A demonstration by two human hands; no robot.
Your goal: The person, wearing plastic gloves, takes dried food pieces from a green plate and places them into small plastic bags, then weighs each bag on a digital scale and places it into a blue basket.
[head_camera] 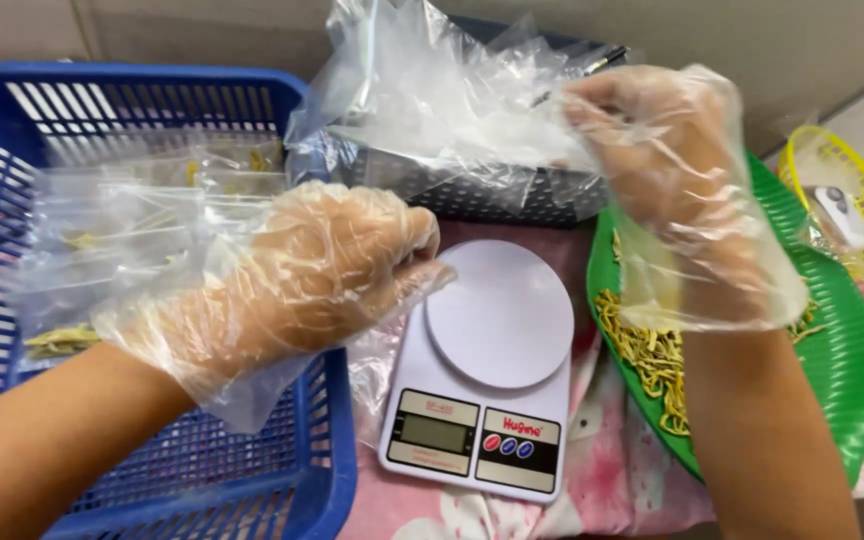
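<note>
Head view: the gloved left hand [327,265] is hovering over the blue basket [297,470], fingers curled together, holding nothing visible. The gloved right hand [667,150] is pinching a clear bag [452,110] above the scale [482,370], beside the green tray [842,340].

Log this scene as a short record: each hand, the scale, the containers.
left hand: in a loose clear glove, above the blue basket's edge, fingertips near the scale
right hand: gloved, reaching into clear plastic bags in a dark perforated bin
scale: white, round platform bare
blue basket contents: small filled clear bags
green tray: yellow strips
yellow basket: far right
</note>
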